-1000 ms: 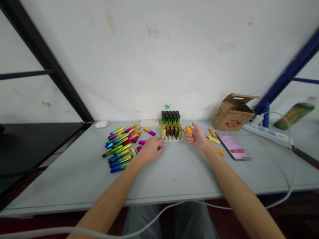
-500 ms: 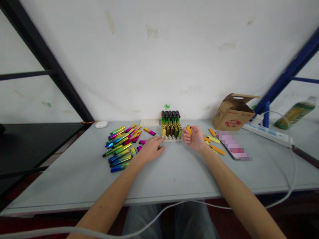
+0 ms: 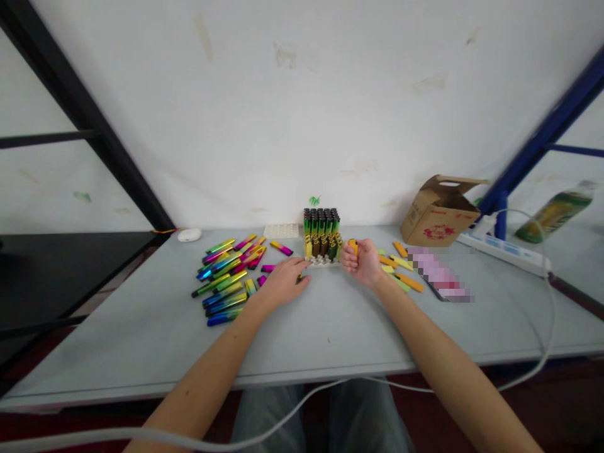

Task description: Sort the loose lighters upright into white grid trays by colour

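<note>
Upright lighters point(image 3: 321, 221) stand in rows in a white holed tray point(image 3: 325, 260), green with black tops at the back, and yellow, brown and dark green in front. My right hand point(image 3: 362, 261) is closed around an orange lighter point(image 3: 353, 246), held upright just right of the tray. My left hand point(image 3: 285, 281) lies on the table with its fingers stretched out. Its fingertips reach the tray's front left corner. A loose pile of shiny multicoloured lighters point(image 3: 226, 270) lies left of that hand. Several orange and yellow lighters point(image 3: 408, 282) lie behind my right wrist.
Another white holed tray point(image 3: 282, 231) lies by the wall, with a white case point(image 3: 189, 235) farther left. On the right are a phone point(image 3: 438, 274), an open cardboard box point(image 3: 441, 217), a power strip point(image 3: 504, 251) and a bottle point(image 3: 557, 211). A white cable point(image 3: 311, 402) crosses the table's front.
My right hand has moved slightly left toward the tray with the orange lighter. The left hand keeps its place at the tray corner. The whole view has shifted a little.
</note>
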Demonstrator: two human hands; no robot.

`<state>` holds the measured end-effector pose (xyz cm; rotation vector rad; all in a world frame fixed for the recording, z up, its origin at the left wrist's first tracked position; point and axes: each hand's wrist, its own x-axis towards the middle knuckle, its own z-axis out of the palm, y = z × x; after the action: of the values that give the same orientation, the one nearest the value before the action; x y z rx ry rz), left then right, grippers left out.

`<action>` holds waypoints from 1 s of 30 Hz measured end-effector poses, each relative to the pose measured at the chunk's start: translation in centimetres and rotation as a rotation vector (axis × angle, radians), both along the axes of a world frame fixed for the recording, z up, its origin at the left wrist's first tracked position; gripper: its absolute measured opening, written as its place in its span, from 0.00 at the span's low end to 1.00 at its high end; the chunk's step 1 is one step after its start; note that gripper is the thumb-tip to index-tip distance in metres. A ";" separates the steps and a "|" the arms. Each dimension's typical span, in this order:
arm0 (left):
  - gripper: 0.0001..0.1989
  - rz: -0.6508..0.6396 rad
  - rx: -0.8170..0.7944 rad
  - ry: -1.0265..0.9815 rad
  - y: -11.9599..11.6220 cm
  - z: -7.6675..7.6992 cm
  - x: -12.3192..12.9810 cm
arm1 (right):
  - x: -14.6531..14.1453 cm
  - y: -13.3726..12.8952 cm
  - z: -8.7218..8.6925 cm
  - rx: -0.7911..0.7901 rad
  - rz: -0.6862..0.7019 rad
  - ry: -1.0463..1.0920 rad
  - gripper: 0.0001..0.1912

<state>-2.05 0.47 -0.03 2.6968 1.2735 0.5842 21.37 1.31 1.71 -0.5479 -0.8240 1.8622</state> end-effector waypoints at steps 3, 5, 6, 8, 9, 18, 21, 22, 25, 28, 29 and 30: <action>0.18 -0.008 0.002 -0.007 0.0 -0.1 0.0 | 0.0 -0.1 0.2 0.022 0.000 0.027 0.12; 0.18 -0.010 0.007 -0.009 0.1 -0.1 0.0 | 0.0 -0.1 0.2 0.029 0.009 0.028 0.12; 0.18 -0.009 0.009 -0.008 0.1 -0.1 0.0 | 0.1 -0.1 0.3 0.030 0.013 0.025 0.12; 0.18 -0.006 0.008 0.000 0.1 -0.1 0.0 | 0.1 -0.1 0.3 0.036 0.019 0.016 0.12; 0.18 -0.005 0.006 0.003 0.1 -0.1 0.0 | 0.1 -0.2 0.3 0.040 0.023 0.012 0.12; 0.19 -0.004 0.016 0.009 0.2 -0.3 0.0 | -0.4 -0.5 0.3 0.047 0.032 0.041 0.12; 0.19 -0.002 0.017 0.012 0.2 -0.4 -0.1 | -0.4 -0.6 0.5 0.055 0.013 0.055 0.09; 0.19 -0.001 0.016 0.013 0.2 -0.4 -0.1 | -0.4 -0.6 0.6 0.053 0.004 0.056 0.07; 0.19 0.001 0.011 0.007 0.1 -0.3 -0.1 | -0.2 -0.6 0.9 0.031 -0.007 0.041 0.07; 0.19 -0.003 0.009 0.005 0.0 -0.1 -0.1 | 0.0 -0.7 1.3 0.002 0.000 0.031 0.07; 0.19 -0.006 0.009 0.005 -0.1 -0.1 0.0 | 0.0 -0.8 1.4 -0.005 -0.004 0.029 0.06; 0.19 -0.008 0.010 0.005 -0.1 -0.1 0.0 | -0.1 -0.9 1.5 -0.009 -0.012 0.026 0.04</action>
<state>-2.09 0.40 -0.08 2.7113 1.2643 0.5846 21.28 0.41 3.25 -0.5321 -0.7937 1.8596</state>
